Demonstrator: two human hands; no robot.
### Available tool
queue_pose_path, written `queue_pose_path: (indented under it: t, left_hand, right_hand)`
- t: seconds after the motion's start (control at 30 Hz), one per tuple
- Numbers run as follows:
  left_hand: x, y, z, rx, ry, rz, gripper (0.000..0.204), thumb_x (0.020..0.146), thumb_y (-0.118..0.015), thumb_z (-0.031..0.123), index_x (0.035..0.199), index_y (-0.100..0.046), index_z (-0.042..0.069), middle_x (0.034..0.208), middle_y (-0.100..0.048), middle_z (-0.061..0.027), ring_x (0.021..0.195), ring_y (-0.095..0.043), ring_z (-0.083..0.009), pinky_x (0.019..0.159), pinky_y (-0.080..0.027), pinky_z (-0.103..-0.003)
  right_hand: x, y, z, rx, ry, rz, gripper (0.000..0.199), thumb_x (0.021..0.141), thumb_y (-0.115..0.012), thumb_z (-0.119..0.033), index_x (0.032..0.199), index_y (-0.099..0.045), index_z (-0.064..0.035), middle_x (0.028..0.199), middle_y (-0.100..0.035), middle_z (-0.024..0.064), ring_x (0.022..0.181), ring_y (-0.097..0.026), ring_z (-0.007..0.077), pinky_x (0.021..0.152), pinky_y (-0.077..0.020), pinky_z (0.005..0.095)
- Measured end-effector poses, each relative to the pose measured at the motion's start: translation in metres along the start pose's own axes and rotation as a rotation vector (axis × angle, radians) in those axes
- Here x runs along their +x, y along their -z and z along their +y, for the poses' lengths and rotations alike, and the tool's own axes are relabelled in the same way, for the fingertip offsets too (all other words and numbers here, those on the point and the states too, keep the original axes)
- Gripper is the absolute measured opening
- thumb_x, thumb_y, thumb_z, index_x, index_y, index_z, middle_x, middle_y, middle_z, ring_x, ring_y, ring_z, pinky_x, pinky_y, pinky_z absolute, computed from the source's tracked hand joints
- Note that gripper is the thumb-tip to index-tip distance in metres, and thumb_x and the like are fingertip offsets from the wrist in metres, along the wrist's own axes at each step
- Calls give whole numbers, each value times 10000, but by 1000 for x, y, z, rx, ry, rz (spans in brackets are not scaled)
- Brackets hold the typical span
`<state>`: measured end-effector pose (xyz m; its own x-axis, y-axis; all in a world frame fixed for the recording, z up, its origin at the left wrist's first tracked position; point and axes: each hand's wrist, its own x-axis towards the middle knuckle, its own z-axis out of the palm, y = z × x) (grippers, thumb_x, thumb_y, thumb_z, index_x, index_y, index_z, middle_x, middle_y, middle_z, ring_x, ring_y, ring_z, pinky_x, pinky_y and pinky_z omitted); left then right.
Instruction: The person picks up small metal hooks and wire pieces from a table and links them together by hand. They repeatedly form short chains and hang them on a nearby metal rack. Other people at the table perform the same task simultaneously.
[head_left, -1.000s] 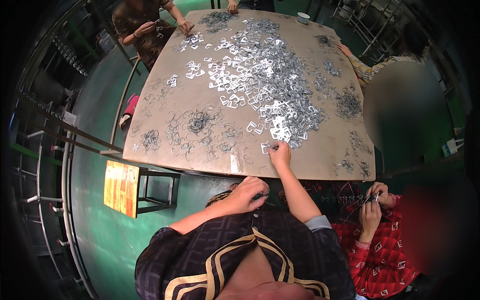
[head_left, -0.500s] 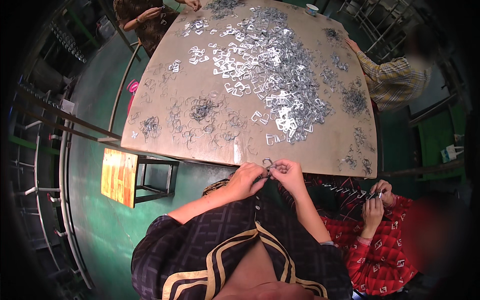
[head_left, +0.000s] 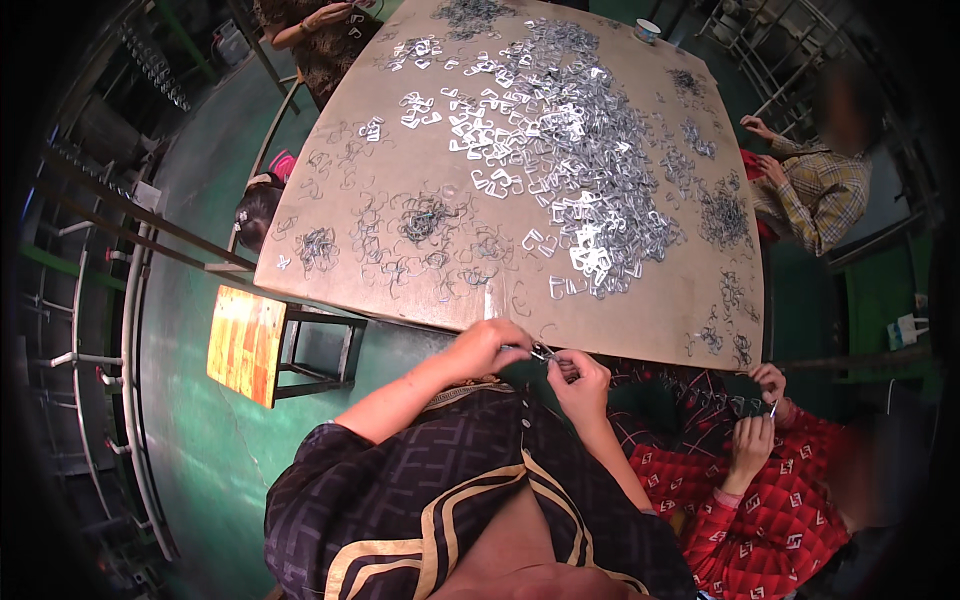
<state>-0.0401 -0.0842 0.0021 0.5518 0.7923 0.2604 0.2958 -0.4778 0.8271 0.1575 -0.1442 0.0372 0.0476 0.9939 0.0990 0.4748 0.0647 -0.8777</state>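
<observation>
My left hand (head_left: pixel 488 348) and my right hand (head_left: pixel 581 382) meet just off the table's front edge, both with closed fingers. Between their fingertips is a small metal hook (head_left: pixel 541 352), pinched from both sides. Its exact shape is partly hidden by the fingers. Beyond, on the brown table (head_left: pixel 400 165), lies a big heap of flat silver metal hooks (head_left: pixel 600 130). Thin bent wire pieces (head_left: pixel 425 220) are scattered left of the heap, and more wire pieces (head_left: pixel 722 212) lie along the right edge.
To my right a person in a red patterned top (head_left: pixel 770 500) handles a small metal piece. Another in a plaid shirt (head_left: pixel 825 190) is at the table's right side. A wooden stool (head_left: pixel 245 345) stands at left; a dark-haired head (head_left: pixel 260 215) shows beside the table's left edge.
The upright curved hook between my hands has tipped down, and my right hand has turned and lowered. A head has appeared at the table's left; the plaid-shirted person's hand has left the tabletop.
</observation>
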Motion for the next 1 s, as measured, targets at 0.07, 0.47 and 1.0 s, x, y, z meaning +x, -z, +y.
queue_pose_path:
  t: [0.07,0.47,1.0]
  left_hand:
    - [14,7,-28,138,40,100,69,764,-668,65,833,-664,63,823,-647,-104,793,-625,-293,726,-493,-358]
    - [77,4,-103,1000,-143,-80,121,705,-570,127,669,-629,27,738,-626,-128,697,-617,-282,646,-501,-384]
    - [22,-1,18,-505,143,-247,44,851,-612,-3,893,-596,-2,1041,-466,-76,926,-543,-124,583,-513,-215]
  right_hand:
    - [-2,2,2,5,3,21,73,770,-683,-4,816,-632,22,701,-661,106,628,-676,170,595,-529,273]
    - [-16,1,13,56,-100,118,90,775,-677,-2,825,-604,14,694,-661,85,637,-673,141,608,-528,263]
    - [-13,-17,11,14,-76,147,93,754,-699,-21,826,-649,11,684,-676,117,615,-688,180,574,-539,283]
